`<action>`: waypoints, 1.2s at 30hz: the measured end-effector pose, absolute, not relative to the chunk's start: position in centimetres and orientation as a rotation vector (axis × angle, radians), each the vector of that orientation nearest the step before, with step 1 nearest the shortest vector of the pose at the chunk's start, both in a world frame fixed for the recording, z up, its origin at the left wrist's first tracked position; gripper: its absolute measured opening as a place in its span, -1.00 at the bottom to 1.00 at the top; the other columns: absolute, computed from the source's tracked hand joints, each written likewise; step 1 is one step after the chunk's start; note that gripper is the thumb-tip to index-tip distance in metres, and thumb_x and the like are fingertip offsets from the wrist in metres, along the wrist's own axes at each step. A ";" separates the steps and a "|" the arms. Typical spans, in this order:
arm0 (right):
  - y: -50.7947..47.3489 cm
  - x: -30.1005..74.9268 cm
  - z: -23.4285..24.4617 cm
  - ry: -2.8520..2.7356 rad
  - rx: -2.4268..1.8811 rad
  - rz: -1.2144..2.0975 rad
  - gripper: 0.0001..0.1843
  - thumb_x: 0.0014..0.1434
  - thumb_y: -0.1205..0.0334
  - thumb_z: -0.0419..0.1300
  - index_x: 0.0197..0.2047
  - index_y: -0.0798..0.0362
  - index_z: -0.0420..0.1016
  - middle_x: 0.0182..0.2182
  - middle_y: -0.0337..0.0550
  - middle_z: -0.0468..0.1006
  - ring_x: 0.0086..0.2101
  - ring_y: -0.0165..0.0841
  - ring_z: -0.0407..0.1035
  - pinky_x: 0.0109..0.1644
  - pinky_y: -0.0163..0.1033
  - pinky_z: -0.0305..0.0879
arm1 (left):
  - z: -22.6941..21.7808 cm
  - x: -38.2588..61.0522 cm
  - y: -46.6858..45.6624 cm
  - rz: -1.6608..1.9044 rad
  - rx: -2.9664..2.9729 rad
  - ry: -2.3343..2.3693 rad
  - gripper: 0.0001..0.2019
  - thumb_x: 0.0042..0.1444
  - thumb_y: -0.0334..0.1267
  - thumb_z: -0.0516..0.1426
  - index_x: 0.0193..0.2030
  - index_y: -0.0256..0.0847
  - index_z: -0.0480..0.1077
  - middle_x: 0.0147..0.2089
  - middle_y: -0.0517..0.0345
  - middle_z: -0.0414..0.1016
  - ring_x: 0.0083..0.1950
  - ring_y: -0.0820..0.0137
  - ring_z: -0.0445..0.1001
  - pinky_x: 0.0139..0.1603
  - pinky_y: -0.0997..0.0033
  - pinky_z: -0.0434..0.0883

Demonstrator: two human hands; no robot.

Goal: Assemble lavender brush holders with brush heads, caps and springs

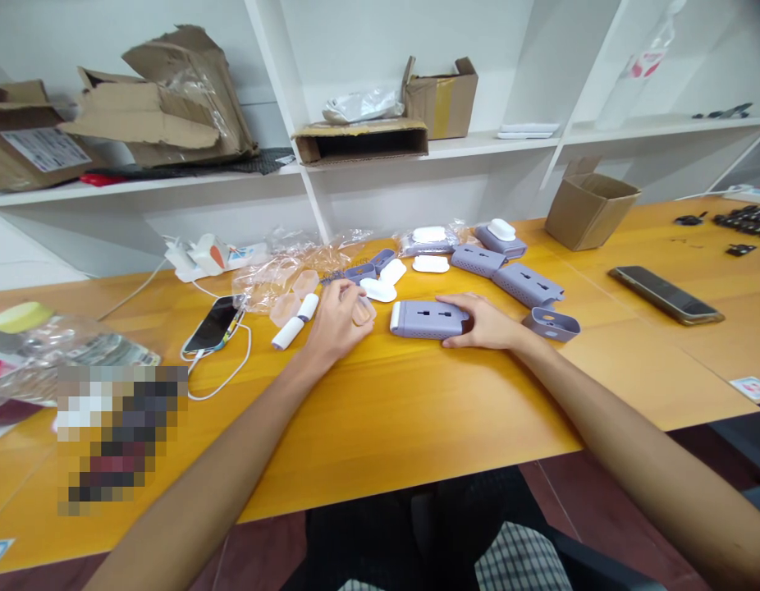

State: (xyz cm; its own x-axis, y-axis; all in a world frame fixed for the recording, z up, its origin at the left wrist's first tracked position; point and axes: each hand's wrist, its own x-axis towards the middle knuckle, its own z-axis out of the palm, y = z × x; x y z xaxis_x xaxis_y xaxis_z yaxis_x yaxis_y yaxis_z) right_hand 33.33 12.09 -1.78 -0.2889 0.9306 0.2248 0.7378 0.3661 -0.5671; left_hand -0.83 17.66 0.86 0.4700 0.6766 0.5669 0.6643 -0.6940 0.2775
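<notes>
My right hand [483, 322] lies closed round the right end of a lilac plug adapter [426, 319] lying flat on the orange table [417, 410]. My left hand [336, 324] is curled over a small clear plastic cap [363, 311], fingers pinched on it. A white cylinder [294, 322] lies just left of that hand. Behind both hands lie more lilac adapters [528, 285], white caps [380, 289] and a lilac shell [551, 323].
A phone on a white cable [215, 324] lies at left, a dark phone [665, 294] at right. Crumpled clear bags [281, 267], a power strip [201, 256], a small cardboard box [589, 209] and a plastic bottle [41, 345] stand around. White shelves with torn cartons [164, 98] rise behind.
</notes>
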 end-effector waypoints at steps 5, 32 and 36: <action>12.0 33.5 -1.4 -2.051 -1.429 0.535 -0.05 -0.06 0.02 0.60 0.40 -0.06 0.48 0.29 0.02 0.56 0.26 0.11 0.44 0.41 0.26 0.30 | 1.3 -0.6 17.1 0.880 2.721 1.007 -0.44 0.09 -0.37 0.29 0.26 -0.09 0.38 0.28 -0.02 0.50 0.34 0.04 0.44 0.41 -0.03 0.37; 11.4 32.9 -0.8 -1.985 -1.210 0.813 -0.05 -0.14 0.20 0.61 0.36 -0.10 0.52 0.24 -0.06 0.58 0.18 0.00 0.51 0.36 0.12 0.38 | -0.6 1.3 15.9 0.817 1.977 0.868 -0.15 -0.06 -0.08 0.52 0.35 -0.07 0.28 0.39 -0.24 0.42 0.33 -0.03 0.57 0.22 -0.07 0.60; 11.3 32.8 -0.8 -1.964 -1.194 0.821 -0.05 -0.14 0.18 0.61 0.36 -0.09 0.51 0.22 -0.06 0.59 0.16 -0.02 0.52 0.31 0.09 0.43 | -0.3 1.2 15.9 0.690 2.014 0.847 0.02 -0.13 0.01 0.55 0.44 -0.08 0.24 0.44 -0.24 0.40 0.39 -0.06 0.51 0.40 -0.12 0.47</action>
